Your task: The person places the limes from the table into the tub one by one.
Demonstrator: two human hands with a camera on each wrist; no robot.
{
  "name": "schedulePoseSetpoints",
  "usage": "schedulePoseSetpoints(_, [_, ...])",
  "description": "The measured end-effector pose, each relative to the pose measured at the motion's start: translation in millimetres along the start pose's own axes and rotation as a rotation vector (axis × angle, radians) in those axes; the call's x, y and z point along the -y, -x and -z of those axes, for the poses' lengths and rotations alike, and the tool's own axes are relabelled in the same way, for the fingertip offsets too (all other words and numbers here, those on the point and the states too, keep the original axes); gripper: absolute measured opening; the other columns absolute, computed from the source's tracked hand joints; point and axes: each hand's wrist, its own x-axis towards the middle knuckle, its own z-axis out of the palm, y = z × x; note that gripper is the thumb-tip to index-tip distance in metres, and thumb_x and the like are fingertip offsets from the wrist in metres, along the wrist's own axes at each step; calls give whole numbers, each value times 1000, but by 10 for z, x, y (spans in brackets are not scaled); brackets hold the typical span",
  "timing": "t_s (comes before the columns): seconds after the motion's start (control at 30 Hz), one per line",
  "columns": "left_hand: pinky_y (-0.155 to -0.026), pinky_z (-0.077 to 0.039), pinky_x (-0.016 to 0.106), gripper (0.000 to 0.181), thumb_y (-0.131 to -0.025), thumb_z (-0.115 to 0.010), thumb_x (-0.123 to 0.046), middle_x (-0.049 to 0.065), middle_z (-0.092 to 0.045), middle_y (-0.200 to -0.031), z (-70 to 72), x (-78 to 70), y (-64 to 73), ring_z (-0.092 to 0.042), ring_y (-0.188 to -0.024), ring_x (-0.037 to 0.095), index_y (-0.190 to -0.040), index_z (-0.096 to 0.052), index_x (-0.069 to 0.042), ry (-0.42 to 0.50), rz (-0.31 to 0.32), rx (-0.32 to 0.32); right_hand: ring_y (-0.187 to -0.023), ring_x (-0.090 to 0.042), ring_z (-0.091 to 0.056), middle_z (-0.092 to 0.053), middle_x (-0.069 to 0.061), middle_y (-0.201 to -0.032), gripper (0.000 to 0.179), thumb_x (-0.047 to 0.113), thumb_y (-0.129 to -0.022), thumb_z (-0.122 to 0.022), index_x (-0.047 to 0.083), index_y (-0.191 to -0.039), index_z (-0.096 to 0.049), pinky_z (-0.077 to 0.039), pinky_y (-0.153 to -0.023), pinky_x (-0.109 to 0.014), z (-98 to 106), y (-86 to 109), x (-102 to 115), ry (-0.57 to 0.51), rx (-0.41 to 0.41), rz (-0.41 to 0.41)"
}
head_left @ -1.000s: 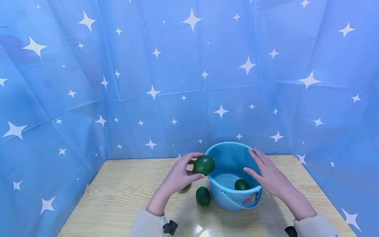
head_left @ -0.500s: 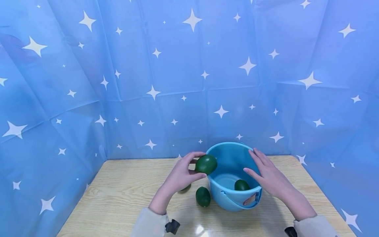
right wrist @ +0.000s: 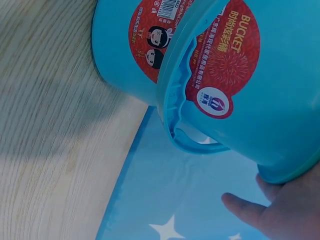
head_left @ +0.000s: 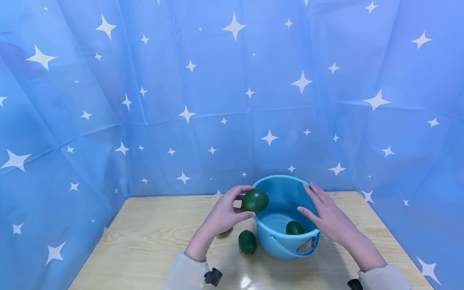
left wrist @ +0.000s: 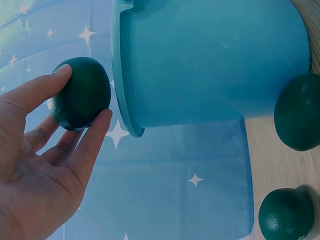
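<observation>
A green lime [head_left: 255,201] is held between the thumb and fingers of my left hand [head_left: 221,215], at the left rim of a blue bucket [head_left: 268,241]. In the left wrist view this lime [left wrist: 82,95] hangs just outside the bucket's rim. My right hand [head_left: 330,219] lies along the bucket's right rim with its fingers extended; in the right wrist view a finger touches the rim, while the thumb stands apart. Inside the bucket rests one lime [head_left: 295,228]. Another lime [head_left: 247,242] lies on the table beside it, and a further lime [head_left: 225,233] is mostly hidden behind my left wrist.
The bucket stands on a light wooden table [head_left: 152,233]. Its handle [right wrist: 172,95] hangs down on the near side, over a red label [right wrist: 230,55]. A blue curtain [head_left: 203,96] with white stars encloses the table at the back and both sides.
My left hand has shifted slightly right with the lime, bringing it a little further over the bucket's rim. The right hand and the bucket stay in place.
</observation>
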Motion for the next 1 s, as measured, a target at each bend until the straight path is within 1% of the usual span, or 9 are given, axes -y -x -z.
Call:
schedulePoseSetpoints(0.27, [-87, -60, 26, 60, -89, -76, -15, 3, -54, -141, -49, 6, -19, -58, -121, 24, -143, -50, -16, 16, 3, 12, -148, -51, -19, -16, -23, -165, 82, 56, -100, -48, 9, -160, -18, -26, -109, -77, -19, 11, -1, -3, 4, -5])
schedulePoseSetpoints(0.53, [-89, -60, 27, 60, -89, -76, -16, 3, -53, -142, -85, -4, -69, -58, -122, 26, -143, -51, -19, 33, 7, 18, -148, -51, -18, -17, -24, -164, 81, 55, -100, -48, 8, -160, -19, -26, -109, -77, -2, 18, 12, -8, -2, -3])
schedulePoseSetpoints(0.77, [-89, -60, 28, 60, -88, -77, -18, 1, -54, -141, -110, -31, -103, -58, -121, 25, -142, -51, -22, 27, 4, 20, -148, -51, -18, -17, -24, -164, 80, 54, -101, -49, 9, -160, -19, -26, -109, -77, -11, 8, 3, -8, -5, 7])
schedulePoseSetpoints(1.0, [-89, -60, 28, 59, -89, -77, -18, 1, -53, -143, -141, -51, -132, -58, -121, 24, -142, -52, -22, 19, 3, 21, -148, -51, -18, -16, -24, -165, 80, 54, -100, -49, 9, -160, -19, -26, -109, -77, -15, 18, 9, -13, -3, 1])
